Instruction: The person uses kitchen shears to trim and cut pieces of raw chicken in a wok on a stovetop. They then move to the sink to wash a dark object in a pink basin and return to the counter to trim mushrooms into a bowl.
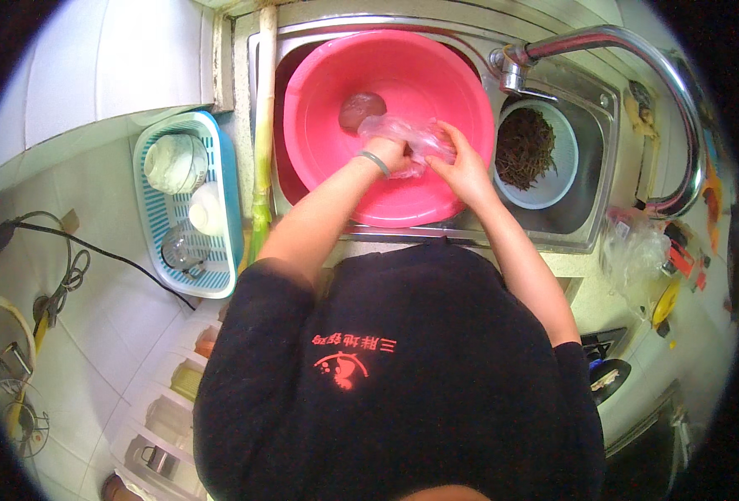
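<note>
A large pink plastic basin (338,62) rests over the left sink bowl. Inside it lies a smooth brownish-red lump (362,113), its exact kind unclear. Over the basin I hold a crumpled clear plastic bag (407,134) between both hands. My left hand (389,153), with a band at the wrist, is partly inside or behind the film, so its fingers are mostly hidden. My right hand (460,163) pinches the bag's right edge between thumb and fingers. In the right sink bowl stands a pale round colander (568,166) holding dark brown, stringy pieces (525,147).
A chrome faucet (513,72) arches over the right side. A long leek or green onion (264,125) lies left of the basin. Beyond it is a blue-and-white basket (228,206) with bowls. More plastic bags (635,250) lie right of the sink.
</note>
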Motion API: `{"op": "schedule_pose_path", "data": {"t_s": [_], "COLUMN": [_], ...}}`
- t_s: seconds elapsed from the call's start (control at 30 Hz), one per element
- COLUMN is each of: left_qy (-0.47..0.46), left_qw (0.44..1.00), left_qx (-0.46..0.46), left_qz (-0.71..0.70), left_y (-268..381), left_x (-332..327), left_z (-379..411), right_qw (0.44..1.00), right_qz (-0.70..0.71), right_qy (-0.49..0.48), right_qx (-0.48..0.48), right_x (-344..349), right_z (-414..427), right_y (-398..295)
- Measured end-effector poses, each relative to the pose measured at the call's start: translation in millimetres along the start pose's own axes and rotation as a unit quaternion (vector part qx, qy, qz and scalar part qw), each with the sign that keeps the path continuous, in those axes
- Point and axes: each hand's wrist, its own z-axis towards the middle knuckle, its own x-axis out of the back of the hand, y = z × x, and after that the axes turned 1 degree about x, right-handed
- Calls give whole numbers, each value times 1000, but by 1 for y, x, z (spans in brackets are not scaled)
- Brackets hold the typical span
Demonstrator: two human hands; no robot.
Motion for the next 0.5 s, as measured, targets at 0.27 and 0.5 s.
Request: {"op": "schedule_pose_path", "data": {"t_s": [0.27,0.5], "left_qy": [-164,-84], "left_qw": [694,545], "left_qx": [152,70], "left_qz": [-685,-831], "left_y": [6,44], "left_x": [52,68], "left_z": [-28,-52], "right_qw": [957,955], "right_qz": [175,281], "right_qy": [-118,55], "right_qx": [-198,-78], "right_x": [11,20], "right_z": [19,7], "right_y": [-15,-6]}}
